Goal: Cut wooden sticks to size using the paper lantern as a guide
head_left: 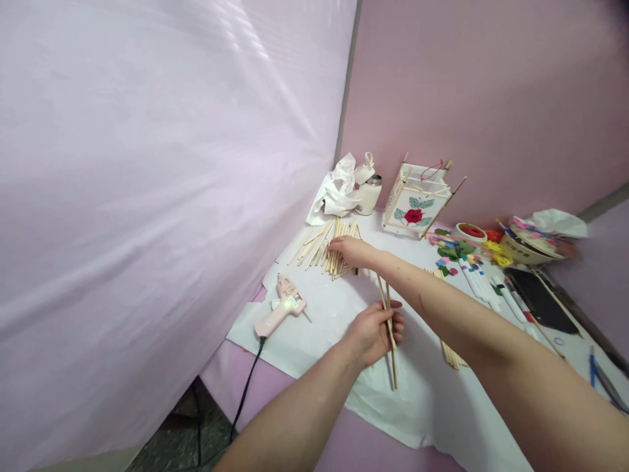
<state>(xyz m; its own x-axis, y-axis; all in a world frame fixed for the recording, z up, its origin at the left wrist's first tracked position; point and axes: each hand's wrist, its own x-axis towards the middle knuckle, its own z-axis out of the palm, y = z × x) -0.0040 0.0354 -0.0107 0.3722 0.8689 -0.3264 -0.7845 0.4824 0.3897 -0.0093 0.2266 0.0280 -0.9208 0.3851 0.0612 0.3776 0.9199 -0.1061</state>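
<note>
My left hand (377, 333) is closed around a few thin wooden sticks (394, 360), held slanting over the white sheet in front of me. Farther off, my right hand (352, 252) reaches across the left one and rests on a loose pile of wooden sticks (314, 248). Its fingers are curled down among them, and what lies between the fingertips is hidden. Left of both hands, a pale pink glue gun (282, 305) lies on the sheet with a small light glowing. More sticks (453, 354) lie together partly beneath my right forearm.
A stick-framed lantern (417, 206) with a red rose stands at the back. Beside it are a white jar (368, 195) and crumpled white paper (339, 190). Markers (472, 278), a black phone-like slab (540, 300) and a full basket (525, 249) occupy the right. The glue gun's cord (248, 387) hangs over the edge.
</note>
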